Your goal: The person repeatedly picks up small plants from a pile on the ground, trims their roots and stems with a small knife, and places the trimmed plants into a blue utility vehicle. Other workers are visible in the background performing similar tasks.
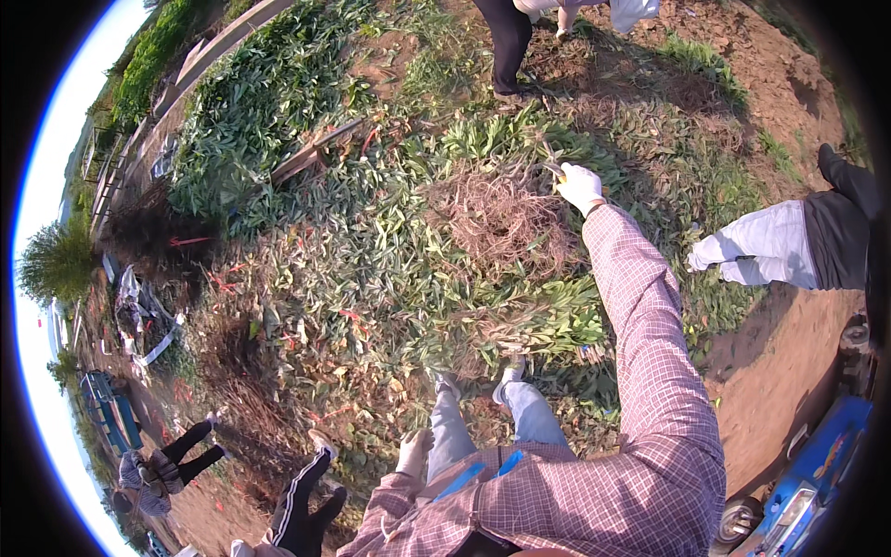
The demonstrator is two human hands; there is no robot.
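My right hand (582,189), in a white glove, reaches out past a pile of bare plant roots (505,223). It grips a hand tool (555,169) with a yellow handle and a metal end, apparently pruning shears. The tool's tip touches or lies just beside the stems at the pile's upper right edge. Leafy green plants (480,136) fan out above the roots, and another leafy bunch (567,317) lies below them. Close to my left thigh hangs my left hand (415,449), also gloved. Its fingers look curled, and their inner side is hidden.
Cut leaves (376,244) cover the ground. A wooden beam (299,163) lies among them. People's legs (511,49) show at the top, with another person (766,244) at right and others lower left. A blue vehicle (811,480) stands lower right. Dark brushwood (156,230) is heaped at left.
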